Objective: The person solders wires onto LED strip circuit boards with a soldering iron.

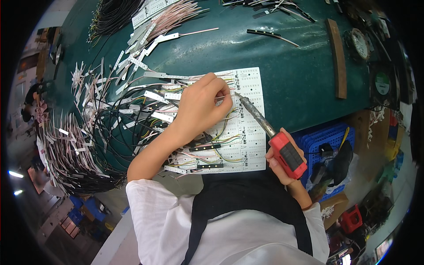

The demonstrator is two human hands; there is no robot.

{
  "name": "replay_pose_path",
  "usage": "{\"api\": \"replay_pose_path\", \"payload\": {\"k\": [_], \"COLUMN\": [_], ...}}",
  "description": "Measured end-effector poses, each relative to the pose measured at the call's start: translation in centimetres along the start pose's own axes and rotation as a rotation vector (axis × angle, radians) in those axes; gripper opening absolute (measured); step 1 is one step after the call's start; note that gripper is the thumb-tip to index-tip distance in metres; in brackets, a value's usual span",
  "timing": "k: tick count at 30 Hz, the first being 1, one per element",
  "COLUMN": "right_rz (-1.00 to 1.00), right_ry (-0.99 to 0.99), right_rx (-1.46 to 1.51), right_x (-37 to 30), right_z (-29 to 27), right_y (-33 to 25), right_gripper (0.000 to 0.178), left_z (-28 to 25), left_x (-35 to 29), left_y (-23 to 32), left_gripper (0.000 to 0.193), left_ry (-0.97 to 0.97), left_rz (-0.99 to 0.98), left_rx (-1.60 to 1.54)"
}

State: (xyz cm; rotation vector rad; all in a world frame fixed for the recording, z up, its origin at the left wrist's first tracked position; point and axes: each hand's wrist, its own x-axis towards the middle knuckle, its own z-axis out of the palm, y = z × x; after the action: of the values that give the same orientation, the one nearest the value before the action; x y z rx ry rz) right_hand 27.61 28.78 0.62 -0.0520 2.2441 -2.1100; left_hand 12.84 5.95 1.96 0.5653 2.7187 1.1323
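A white circuit board panel [254, 132] lies on the green table in front of me, with thin coloured wires [227, 139] joined along it. My left hand [205, 99] is over the panel's upper part, thumb and fingers pinched close to the wire ends; what is between the fingertips is too small to make out. My right hand [285, 170] grips a soldering iron [287, 154] by its red and black handle. The iron's tip meets or hovers over the panel just right of my left fingertips. Small white LED strips [163, 116] and black LED strips [205, 147] hang on the wires.
Bundles of wired strips [66, 150] cover the table's left side, and pink wires [179, 15] lie at the back beside black cables [115, 17]. A wooden bar [337, 57] lies at right, near a round dish [360, 43]. A blue crate [309, 143] stands below the table edge.
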Motion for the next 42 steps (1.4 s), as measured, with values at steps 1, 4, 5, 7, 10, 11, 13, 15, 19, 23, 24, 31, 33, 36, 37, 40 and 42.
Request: {"api": "replay_pose_path", "payload": {"k": [1, 4, 5, 7, 10, 11, 13, 15, 19, 23, 24, 31, 33, 36, 37, 40, 42], "right_rz": [0.000, -0.018, -0.019, -0.019, -0.111, -0.042, 0.024, 0.044, 0.027, 0.011, -0.039, -0.089, -0.064, -0.056, -0.054, -0.075, -0.068], "right_ry": [-0.001, -0.006, -0.012, -0.015, -0.047, -0.021, 0.006, 0.102, 0.126, 0.155, 0.144, 0.167, 0.177, 0.160, 0.162, 0.154, 0.152], "right_rx": [0.001, -0.019, -0.028, -0.038, -0.113, -0.055, 0.001, 0.094, 0.135, 0.159, 0.150, 0.173, 0.180, 0.137, 0.133, 0.118, 0.121], "right_x": [0.0, 0.1, 0.2, 0.4, 0.4, -0.1, -0.7, -1.0, -1.5, -2.3, -2.4, -3.3, -3.5, -3.9, -4.0, -4.3, -4.5], "right_z": [0.0, 0.0, 0.0, -0.1, -0.3, -0.3, -0.3, -0.4, -0.7, -0.9, -0.9, -0.6, -0.4, -0.5, -0.5, -0.5, -0.4], "right_y": [0.0, -0.3, -0.3, -0.4, -0.3, -0.1, -0.1, -0.1, 0.5, 0.8, 1.2, 0.7, 0.3, 0.2, 0.2, 0.2, 0.3], "right_gripper": [0.059, 0.059, 0.059, 0.059, 0.059, 0.060, 0.060, 0.060, 0.057, 0.060, 0.062, 0.063, 0.062, 0.062, 0.062, 0.062, 0.062], "left_z": [0.0, 0.2, 0.3, 0.3, 0.1, 0.1, 0.0, -0.1, -0.6, -2.4, -2.9, -3.6, -3.3, -3.3, -3.2, -3.5, -3.6], "left_x": [0.1, 0.2, 0.3, 0.4, 0.5, 0.6, 0.7, 0.8, 1.1, 3.4, 4.3, 10.6, 11.2, 11.8, 11.6, 10.4, 8.9], "left_y": [0.0, 0.0, -0.1, 0.0, 0.0, 0.0, 0.1, 0.2, 0.1, -0.6, -1.1, -6.6, -7.0, -7.0, -6.9, -6.3, -5.4], "left_gripper": [0.005, 0.006, 0.007, 0.007, 0.009, 0.009, 0.010, 0.010, 0.010, 0.009, 0.009, 0.012, 0.011, 0.008, 0.008, 0.008, 0.008], "left_ry": [0.000, 0.016, 0.024, 0.030, 0.006, -0.002, -0.009, -0.026, -0.051, -0.208, -0.212, 0.282, 0.262, 0.303, 0.303, 0.345, 0.344], "left_rz": [-0.001, 0.007, 0.006, 0.007, -0.018, -0.028, -0.035, -0.049, -0.047, 0.033, 0.076, 0.466, 0.508, 0.594, 0.595, 0.566, 0.493], "left_rx": [0.001, 0.035, 0.035, 0.036, 0.043, 0.040, 0.036, 0.051, 0.089, 0.085, 0.094, 0.513, 0.542, 0.760, 0.756, 0.767, 0.648]}}
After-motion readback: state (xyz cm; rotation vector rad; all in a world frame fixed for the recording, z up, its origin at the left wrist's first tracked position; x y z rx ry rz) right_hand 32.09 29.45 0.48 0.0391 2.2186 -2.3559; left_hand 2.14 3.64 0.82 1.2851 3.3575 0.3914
